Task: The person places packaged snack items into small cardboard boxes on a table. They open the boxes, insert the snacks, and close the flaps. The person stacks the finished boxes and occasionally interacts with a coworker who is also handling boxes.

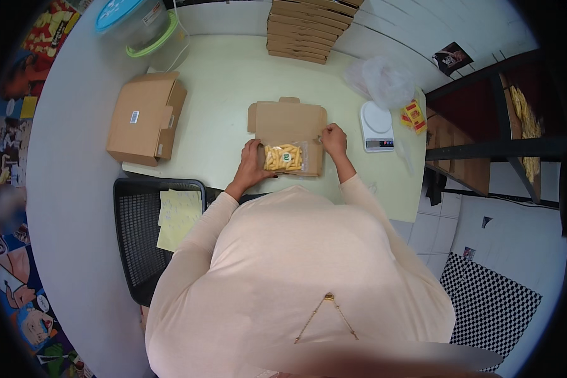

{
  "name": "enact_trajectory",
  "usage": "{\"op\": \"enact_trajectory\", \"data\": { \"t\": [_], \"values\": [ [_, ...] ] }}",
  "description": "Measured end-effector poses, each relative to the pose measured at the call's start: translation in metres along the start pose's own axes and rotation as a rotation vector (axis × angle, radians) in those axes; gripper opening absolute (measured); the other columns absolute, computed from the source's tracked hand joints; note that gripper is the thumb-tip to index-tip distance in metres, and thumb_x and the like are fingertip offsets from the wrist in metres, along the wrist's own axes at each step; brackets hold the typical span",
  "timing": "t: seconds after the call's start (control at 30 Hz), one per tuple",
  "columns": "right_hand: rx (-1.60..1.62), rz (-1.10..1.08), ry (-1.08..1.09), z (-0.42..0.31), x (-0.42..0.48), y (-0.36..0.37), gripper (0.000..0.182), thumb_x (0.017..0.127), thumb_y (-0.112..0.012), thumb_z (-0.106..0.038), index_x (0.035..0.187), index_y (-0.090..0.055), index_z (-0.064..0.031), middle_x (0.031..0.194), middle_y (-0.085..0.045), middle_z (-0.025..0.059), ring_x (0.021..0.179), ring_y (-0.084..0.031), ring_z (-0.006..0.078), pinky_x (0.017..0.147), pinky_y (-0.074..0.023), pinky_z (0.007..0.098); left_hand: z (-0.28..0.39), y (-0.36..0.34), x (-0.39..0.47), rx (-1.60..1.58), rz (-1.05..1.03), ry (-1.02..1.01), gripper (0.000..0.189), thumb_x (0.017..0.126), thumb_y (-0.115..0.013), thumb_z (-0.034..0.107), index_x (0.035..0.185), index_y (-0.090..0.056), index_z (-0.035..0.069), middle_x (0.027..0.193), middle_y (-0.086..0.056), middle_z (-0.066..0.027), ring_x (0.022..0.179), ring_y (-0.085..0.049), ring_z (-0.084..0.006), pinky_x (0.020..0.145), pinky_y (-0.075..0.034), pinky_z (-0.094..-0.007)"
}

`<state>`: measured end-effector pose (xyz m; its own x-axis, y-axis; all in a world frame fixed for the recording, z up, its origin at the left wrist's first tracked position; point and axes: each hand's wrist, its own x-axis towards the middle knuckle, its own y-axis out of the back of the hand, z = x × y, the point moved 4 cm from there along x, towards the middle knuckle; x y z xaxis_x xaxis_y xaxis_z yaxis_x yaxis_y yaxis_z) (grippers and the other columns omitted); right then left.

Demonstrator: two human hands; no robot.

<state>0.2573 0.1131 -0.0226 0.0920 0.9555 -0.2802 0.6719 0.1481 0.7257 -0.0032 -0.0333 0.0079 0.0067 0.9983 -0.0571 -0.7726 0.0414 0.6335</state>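
A small open cardboard mailer box [290, 120] lies in front of me, its lid folded back away from me. In its left part rests a clear plastic pouch of yellow finger-shaped pieces [275, 159] with a round green-and-white sticker. My left hand [251, 164] grips the box's left side, fingers along the wall and thumb at the front edge. Curled at the box's right edge, near the lid fold, are the fingers of my right hand [335, 140]. A small pale bit shows at those fingertips; what they pinch is too small to tell.
A closed cardboard box [139, 120] sits left, above a black plastic basket [139, 236] with yellow papers [179, 217]. Flat boxes [307, 33] are stacked behind. To the right are a white digital scale [377, 125], a plastic bag [387, 80], red-yellow packets [413, 117] and a shelf [482, 149].
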Motion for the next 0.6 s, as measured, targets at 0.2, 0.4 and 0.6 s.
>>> {"op": "enact_trajectory", "data": {
  "t": [0.2,0.4,0.6],
  "values": [
    [-0.070,0.092,0.086,-0.018,-0.054,0.019,0.022,0.087,-0.061,-0.017,0.098,-0.057,0.0004,0.092,-0.068,0.0222,0.089,-0.066,0.0399,0.076,-0.0512,0.0468,0.000,-0.008,-0.003,-0.005,0.047,0.012,0.117,0.046,-0.095,0.024,0.140,-0.030,0.001,0.145,-0.024,-0.0249,0.133,-0.031,-0.0438,0.112,-0.033,-0.0462],
    [0.022,0.098,0.148,0.006,-0.081,0.017,0.022,0.087,-0.059,-0.013,0.101,-0.052,0.0026,0.096,-0.064,0.0278,0.094,-0.062,0.0452,0.080,-0.0489,0.0482,0.006,-0.013,-0.009,0.004,0.146,-0.079,0.114,0.043,-0.096,0.028,0.136,-0.035,0.001,0.154,-0.002,-0.0286,0.140,-0.019,-0.0500,0.113,-0.032,-0.0487],
    [0.009,0.029,0.166,0.038,-0.077,0.018,0.024,0.088,-0.058,-0.013,0.102,-0.051,0.0054,0.099,-0.065,0.0274,0.096,-0.063,0.0439,0.082,-0.0490,0.0475,0.005,-0.026,-0.018,-0.119,0.105,-0.100,0.113,0.050,-0.093,0.029,0.140,-0.031,0.003,0.153,-0.011,-0.0242,0.140,-0.022,-0.0457,0.115,-0.029,-0.0480]
  ]
}}
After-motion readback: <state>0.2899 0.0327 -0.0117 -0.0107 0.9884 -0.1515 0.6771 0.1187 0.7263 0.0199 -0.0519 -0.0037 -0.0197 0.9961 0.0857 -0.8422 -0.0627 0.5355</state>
